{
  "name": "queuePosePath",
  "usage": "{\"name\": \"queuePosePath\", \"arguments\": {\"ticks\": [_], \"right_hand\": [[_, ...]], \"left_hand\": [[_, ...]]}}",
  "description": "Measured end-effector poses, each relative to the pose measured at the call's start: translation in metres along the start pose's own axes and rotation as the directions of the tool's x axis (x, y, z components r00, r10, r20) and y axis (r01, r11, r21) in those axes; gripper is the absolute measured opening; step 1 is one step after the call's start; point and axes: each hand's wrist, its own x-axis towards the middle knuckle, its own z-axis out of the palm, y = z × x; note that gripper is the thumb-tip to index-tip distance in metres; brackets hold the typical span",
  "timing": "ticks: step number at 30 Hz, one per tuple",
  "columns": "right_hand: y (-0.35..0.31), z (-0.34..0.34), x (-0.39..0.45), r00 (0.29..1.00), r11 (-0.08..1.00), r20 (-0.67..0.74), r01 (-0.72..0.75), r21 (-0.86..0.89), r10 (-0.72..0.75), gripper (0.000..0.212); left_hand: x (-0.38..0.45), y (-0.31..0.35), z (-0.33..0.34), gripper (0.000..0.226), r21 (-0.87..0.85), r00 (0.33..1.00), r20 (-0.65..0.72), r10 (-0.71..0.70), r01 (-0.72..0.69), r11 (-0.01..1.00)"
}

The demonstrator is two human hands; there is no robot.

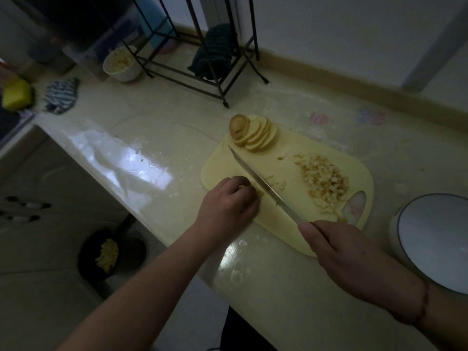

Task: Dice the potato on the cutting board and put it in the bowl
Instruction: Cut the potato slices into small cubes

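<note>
A pale yellow cutting board (298, 219) lies on the counter. At its far end leans a fanned row of potato slices (255, 134). A heap of diced potato (325, 182) covers the board's right side. My left hand (228, 206) has its fingers curled over potato strips at the board's near left edge, which it mostly hides. My right hand (347, 257) grips the handle of a long knife (260, 181), whose blade lies against the left fingers. A white bowl with a dark rim (435, 239) stands right of the board, and its inside looks bare.
A black wire rack (202, 59) holding a dark cloth stands at the back of the counter. Beside it sits a white bowl of diced pieces (121, 63). A striped cloth (60, 95) and yellow sponge (17, 93) lie far left. A dark pan with diced pieces (109, 254) is on the floor below.
</note>
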Motion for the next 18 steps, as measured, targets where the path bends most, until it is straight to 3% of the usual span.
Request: {"name": "queuePosePath", "arguments": {"ticks": [9,18], "right_hand": [[-0.0025,0.0016,-0.0011,1.0,1.0,0.027,0.007,-0.006,-0.007,0.058],[-0.0016,0.0016,-0.0054,0.999,0.999,0.041,-0.007,-0.037,0.009,0.059]], "left_hand": [[0.0019,-0.0009,-0.005,0.014,0.03,0.99,-0.088,0.111,-0.109,0.994],[0.001,-0.0018,-0.0007,0.015,0.032,0.987,-0.054,0.149,-0.147,0.989]]}}
